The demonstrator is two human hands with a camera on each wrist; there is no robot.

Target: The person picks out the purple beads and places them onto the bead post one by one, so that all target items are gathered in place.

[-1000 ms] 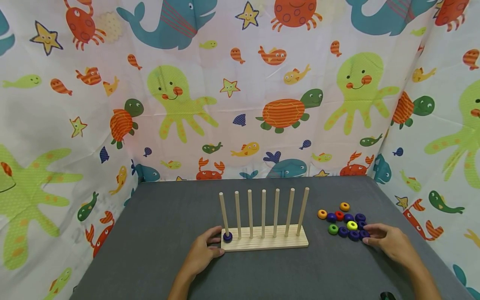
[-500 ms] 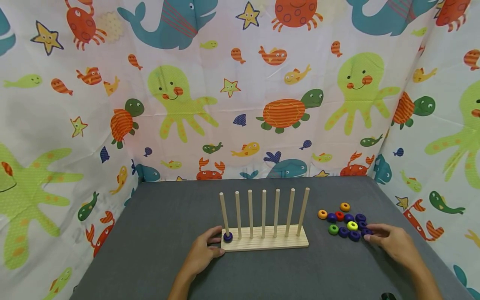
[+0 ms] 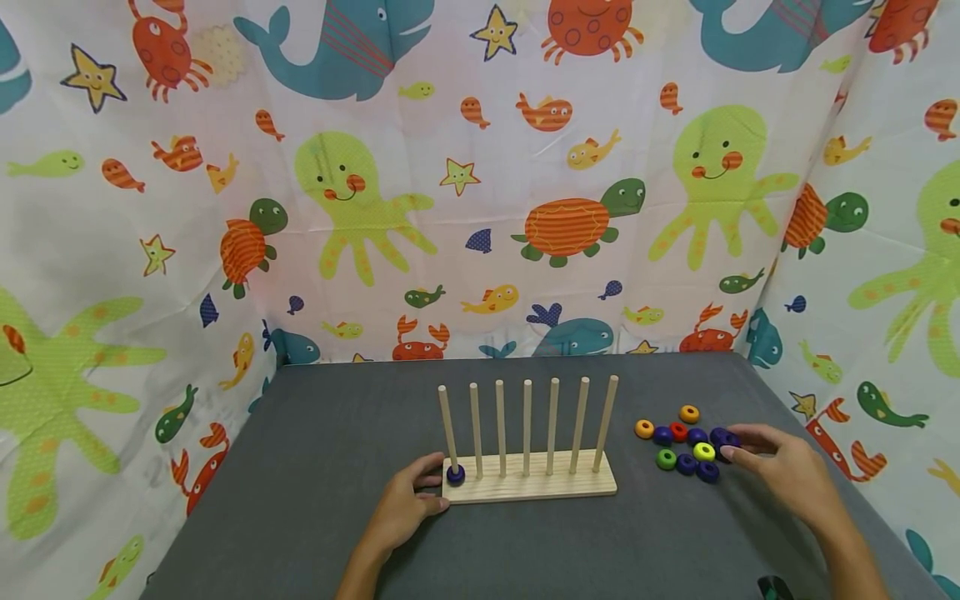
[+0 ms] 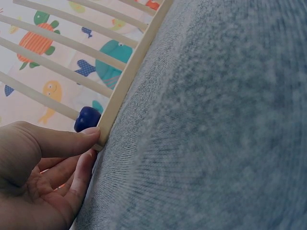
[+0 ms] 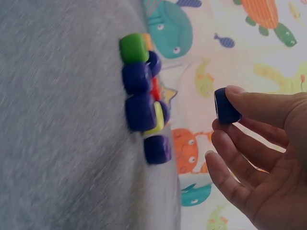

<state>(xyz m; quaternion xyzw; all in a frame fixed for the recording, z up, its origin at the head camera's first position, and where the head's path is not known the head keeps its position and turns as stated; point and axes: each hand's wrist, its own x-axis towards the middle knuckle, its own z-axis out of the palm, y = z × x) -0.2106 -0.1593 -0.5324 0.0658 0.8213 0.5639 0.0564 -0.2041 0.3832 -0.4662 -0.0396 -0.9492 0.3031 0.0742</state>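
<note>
A pale wooden peg board point(image 3: 532, 486) with a row of several upright pegs stands mid-table. My left hand point(image 3: 399, 510) holds its left end, the thumb at the front corner and fingers behind, as the left wrist view also shows. Low on the leftmost peg sits a dark blue bead point(image 4: 88, 119). Off to the right, my right hand point(image 3: 787, 475) pinches another dark blue bead point(image 5: 226, 106) between thumb and fingertips, raised off the table in the right wrist view. Just below it lie loose beads, among them a yellow bead point(image 3: 703, 451) and a green bead point(image 3: 666, 458).
Also in the loose group are a red bead point(image 3: 678, 432), two orange ones and several dark blue ones. A black object point(image 3: 774, 587) shows at the front edge of view. Behind the grey table point(image 3: 337, 417) hangs a sea-animal curtain point(image 3: 480, 208).
My right hand has drawn a dark blue bead from the group's right edge and lifted it, moving slightly up and left. The left hand and peg board have stayed in place.
</note>
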